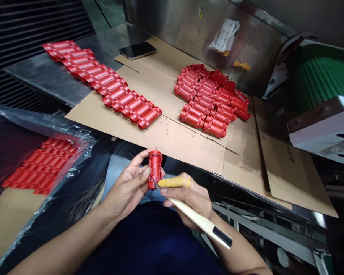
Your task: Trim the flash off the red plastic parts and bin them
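Left hand: The left hand was half closed, its fingers and thumb curled around a red ribbed plastic part, which it held upright just in front of the cardboard sheet's near edge.

Right hand: The right hand was curled closed around a slim cream-handled tool, with the index finger laid forward along it and capped by a yellow finger cot.

Tool tip: The tip reached the lower end of the red part, touching or just beside it; the fingers hid the exact contact.

Working hold: The two hands were close together, with the fingers of both nearly meeting at the part. That close, steady hold looked right for fine control, since the part stayed firmly cradled while the tool moved only a short way.

Cardboard sheet: The cardboard sheet lay just beyond the hands.

On the sheet: A long overlapping row of red parts lay toward its left side, and a dense cluster of red parts lay toward its right.

Beyond the sheet: A smartphone lay at its far edge, and a green conveyor belt ran past to its right.

Left of the sheet: Clear plastic film lay over more red parts.
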{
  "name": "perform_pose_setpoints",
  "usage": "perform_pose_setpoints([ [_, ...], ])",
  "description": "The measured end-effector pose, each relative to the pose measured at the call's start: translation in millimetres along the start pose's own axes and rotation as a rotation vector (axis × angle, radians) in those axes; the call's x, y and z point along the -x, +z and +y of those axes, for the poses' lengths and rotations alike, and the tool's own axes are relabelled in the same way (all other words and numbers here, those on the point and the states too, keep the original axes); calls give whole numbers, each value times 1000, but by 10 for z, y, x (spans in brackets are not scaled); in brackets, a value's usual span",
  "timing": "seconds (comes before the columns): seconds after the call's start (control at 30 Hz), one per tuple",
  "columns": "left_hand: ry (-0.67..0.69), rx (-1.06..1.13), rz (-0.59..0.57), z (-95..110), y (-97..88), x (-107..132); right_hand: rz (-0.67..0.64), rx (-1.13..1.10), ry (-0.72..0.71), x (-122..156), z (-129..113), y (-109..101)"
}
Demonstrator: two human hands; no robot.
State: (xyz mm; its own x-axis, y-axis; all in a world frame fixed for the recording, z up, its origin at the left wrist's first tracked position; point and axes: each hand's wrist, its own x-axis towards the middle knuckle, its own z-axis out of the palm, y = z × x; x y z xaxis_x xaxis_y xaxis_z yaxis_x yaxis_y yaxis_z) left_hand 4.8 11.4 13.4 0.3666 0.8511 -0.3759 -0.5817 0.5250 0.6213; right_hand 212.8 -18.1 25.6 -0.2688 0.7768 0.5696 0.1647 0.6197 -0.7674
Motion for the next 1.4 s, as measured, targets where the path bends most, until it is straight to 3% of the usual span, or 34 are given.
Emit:
perform_pose_setpoints([
  [0.23,-24,20,-18,14,-11,2,25,5,-31,-8,-2,35],
  [0.47,-10,16,-26,5,-13,9,12,-36,39,-5,-19,5],
  [0.93,0,-9,-32,-8,-25,-8,35,-24,-11,15,-15,33],
  [1.4,43,-20,8,-3,7,12,36,41,-1,22,-59,57],
])
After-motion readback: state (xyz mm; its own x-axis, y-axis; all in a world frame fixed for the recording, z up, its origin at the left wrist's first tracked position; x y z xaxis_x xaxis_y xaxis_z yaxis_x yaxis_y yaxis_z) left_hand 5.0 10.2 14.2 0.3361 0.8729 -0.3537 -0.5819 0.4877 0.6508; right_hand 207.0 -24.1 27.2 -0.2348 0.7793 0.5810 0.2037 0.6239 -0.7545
